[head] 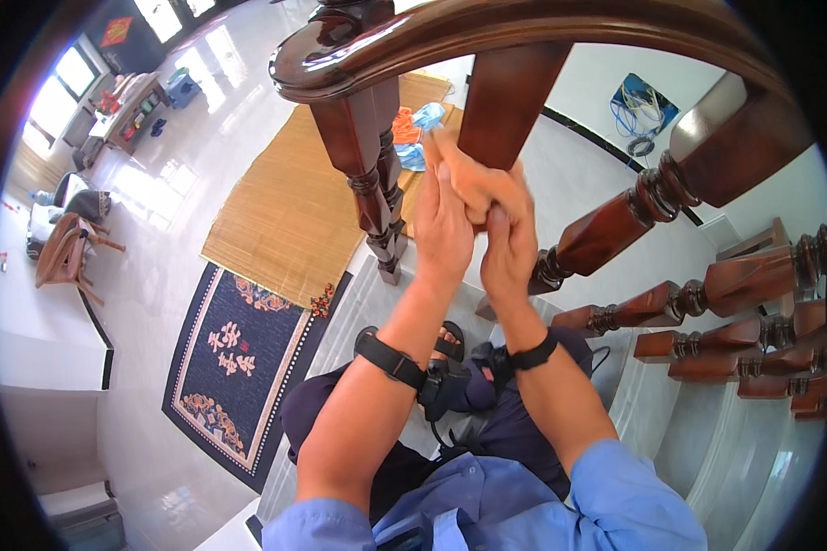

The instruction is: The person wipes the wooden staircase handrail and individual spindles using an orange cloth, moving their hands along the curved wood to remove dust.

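Observation:
Both hands are wrapped around a dark, glossy wooden baluster [513,103], just below its square upper block. A light orange cloth [479,180], somewhat blurred, appears bunched between them against the wood. My left hand [444,224] presses on the cloth from the left side. On the right, my right hand [513,237] curls around it with the thumb towards me. The hands hide the baluster's turned middle. Over them curves the polished handrail [496,31], which ends in a rounded cap on the newel post [355,131].
More balusters [606,234] slope down the right side above grey stone steps [689,441]. Left lie a woven mat [282,206] and a dark patterned rug [238,358]. Orange and blue cloths [413,134] rest on matting behind the post. A wooden chair [65,255] stands far left.

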A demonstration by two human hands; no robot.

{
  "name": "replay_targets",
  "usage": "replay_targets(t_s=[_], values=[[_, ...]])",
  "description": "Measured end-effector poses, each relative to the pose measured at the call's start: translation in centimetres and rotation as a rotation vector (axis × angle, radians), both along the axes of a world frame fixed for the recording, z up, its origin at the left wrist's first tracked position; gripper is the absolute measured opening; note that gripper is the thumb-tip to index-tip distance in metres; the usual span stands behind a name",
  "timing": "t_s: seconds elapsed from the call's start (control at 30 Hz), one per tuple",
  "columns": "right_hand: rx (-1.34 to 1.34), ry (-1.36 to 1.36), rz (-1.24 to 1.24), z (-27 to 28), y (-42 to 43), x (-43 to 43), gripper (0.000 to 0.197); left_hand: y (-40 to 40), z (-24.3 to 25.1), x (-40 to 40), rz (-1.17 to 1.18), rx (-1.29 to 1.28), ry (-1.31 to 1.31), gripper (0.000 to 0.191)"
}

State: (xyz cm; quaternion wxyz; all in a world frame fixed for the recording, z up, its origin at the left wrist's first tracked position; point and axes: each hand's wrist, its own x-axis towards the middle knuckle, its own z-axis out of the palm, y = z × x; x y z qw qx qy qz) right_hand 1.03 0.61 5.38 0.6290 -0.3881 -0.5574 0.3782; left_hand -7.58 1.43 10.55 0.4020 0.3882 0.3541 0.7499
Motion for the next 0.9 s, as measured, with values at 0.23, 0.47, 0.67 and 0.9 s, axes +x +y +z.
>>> replay_targets(t_s=[0.23,0.47,0.67,0.9], values=[[0.150,-0.026,0.064,4.7,3.0,0.0,0.063,0.7,2.9,0.3,-0.140,0.130,-0.074,0.044],[-0.156,0.007,-0.130,2.8,-4.2,3.7,0.035,-3.8,1.8,3.2,0.334,-0.075,0.338,0.025],[-0.240,0.088,-0.220,-1.4,-9.9,10.3,0.026,-6.6,-1.7,8.6,0.126,-0.159,0.580,0.024],[-0.117,0.210,-0.253,0.9,-8.9,12.5,0.042,-4.2,-3.9,10.7,-0.350,-0.432,-0.111,0.030]])
